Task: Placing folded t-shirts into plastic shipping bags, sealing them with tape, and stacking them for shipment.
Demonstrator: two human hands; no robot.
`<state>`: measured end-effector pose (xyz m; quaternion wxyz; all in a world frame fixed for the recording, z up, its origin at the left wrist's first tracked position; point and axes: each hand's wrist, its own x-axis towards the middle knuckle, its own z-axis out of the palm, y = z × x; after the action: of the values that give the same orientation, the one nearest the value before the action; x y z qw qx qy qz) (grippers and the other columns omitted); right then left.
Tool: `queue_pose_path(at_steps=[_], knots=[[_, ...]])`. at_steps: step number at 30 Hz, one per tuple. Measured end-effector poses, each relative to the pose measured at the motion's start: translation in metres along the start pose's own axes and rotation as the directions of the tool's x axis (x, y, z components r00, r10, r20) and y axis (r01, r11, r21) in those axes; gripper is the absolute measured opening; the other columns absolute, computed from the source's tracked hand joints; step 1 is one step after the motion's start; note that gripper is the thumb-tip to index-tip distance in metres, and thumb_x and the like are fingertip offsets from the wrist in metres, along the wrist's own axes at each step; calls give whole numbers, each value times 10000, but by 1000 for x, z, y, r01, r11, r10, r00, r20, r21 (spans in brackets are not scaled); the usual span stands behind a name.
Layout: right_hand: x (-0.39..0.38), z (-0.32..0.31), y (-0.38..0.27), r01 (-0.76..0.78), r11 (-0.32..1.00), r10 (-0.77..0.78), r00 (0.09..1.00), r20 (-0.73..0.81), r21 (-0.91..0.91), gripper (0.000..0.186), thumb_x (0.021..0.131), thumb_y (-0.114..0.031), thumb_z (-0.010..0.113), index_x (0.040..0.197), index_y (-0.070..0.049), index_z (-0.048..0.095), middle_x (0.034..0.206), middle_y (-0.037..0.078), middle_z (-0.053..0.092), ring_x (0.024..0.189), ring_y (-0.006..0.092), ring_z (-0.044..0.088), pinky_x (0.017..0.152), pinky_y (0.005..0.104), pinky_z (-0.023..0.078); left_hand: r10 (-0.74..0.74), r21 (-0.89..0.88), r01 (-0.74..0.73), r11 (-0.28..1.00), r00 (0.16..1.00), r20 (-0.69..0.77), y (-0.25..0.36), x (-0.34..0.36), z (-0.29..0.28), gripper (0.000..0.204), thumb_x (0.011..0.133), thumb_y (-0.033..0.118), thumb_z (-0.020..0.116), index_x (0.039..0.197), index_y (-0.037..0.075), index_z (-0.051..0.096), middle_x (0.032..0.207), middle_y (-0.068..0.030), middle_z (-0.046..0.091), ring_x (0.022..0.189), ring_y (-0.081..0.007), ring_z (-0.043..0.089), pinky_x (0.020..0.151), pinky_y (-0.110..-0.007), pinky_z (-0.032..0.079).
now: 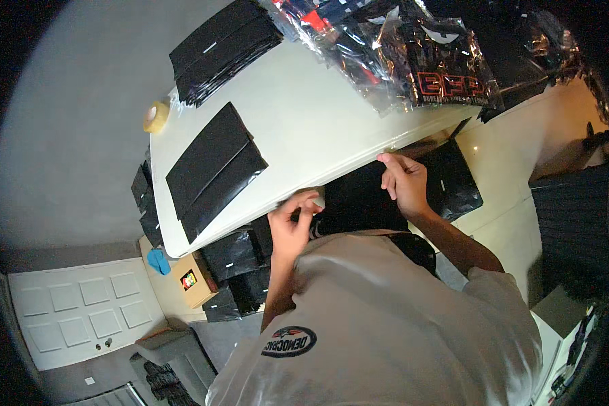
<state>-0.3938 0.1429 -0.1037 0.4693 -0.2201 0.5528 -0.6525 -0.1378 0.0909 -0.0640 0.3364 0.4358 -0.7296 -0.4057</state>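
My left hand [292, 227] is at the near edge of the white table [311, 101], its fingers curled and the thumb bent toward them. Whatever lies between those fingertips is too small to make out; a small pale thing [319, 196] shows just behind them. Further right, my right hand [406, 186] is raised by the same edge, fingers bent in and forefinger and thumb close together. Anything pinched there cannot be made out. Nearest the left hand on the tabletop lies a flat folded black packet [216, 169], apart from both hands.
A stack of black packets [227, 51] and a tape roll [156, 117] lie on the table's far left. Clear-bagged garments [386, 54] cover its far right. Below stand black packages [233, 254], a cardboard box [195, 279] and, at right, another black package [453, 179].
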Motion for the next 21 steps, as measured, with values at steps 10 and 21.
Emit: queue_pose_path(at_steps=[10, 21], knots=[[-6, 25, -19, 92, 991, -79, 987, -136, 95, 268, 990, -247, 747, 982, 20, 742, 573, 7, 586, 426, 45, 443, 409, 235, 317, 40, 119, -47, 992, 998, 56, 8, -3, 13, 204, 995, 192, 694, 1101, 38, 776, 750, -78, 760, 734, -155, 761, 673, -286, 564], [-56, 111, -57, 216, 975, -154, 825, 544, -50, 161, 998, -134, 732, 1006, 11, 802, 622, -26, 646, 508, 17, 505, 449, 225, 362, -231, -688, 233, 688, 968, 97, 6, 8, -50, 695, 1087, 548, 381, 1156, -61, 709, 1071, -163, 752, 901, -261, 724, 722, -372, 575]])
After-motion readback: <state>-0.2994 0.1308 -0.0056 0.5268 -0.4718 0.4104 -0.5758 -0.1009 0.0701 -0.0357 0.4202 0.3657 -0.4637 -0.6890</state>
